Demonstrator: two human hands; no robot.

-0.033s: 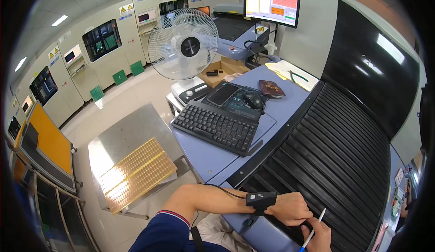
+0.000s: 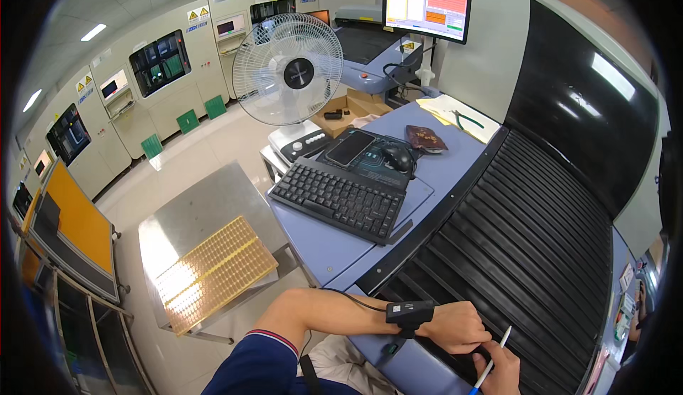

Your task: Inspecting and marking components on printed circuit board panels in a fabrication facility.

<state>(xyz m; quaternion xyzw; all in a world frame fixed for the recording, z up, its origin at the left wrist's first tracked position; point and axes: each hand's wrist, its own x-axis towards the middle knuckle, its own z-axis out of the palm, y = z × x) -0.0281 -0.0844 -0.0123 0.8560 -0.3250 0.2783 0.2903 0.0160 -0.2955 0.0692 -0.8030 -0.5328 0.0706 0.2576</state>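
My left hand (image 2: 455, 328) is curled into a fist over the near edge of the black ribbed bellows cover (image 2: 498, 253). Its palm side is hidden, so I cannot make out whether anything is inside. A black device (image 2: 410, 314) with a cable is strapped round the left wrist. Right against the left knuckles, my right hand (image 2: 504, 372) is closed round a slim white and blue pen (image 2: 491, 364), tilted with its white end up. The lower picture edge cuts off the rest of that hand.
On the blue worktop (image 2: 324, 253) lie a black keyboard (image 2: 340, 196), a phone (image 2: 350, 147), a mouse (image 2: 398, 157), a dark red packet (image 2: 426, 139) and pliers (image 2: 468, 123). A white fan (image 2: 288, 75) stands behind. Left, a gold panel (image 2: 217, 274) rests on a metal table (image 2: 206, 203).
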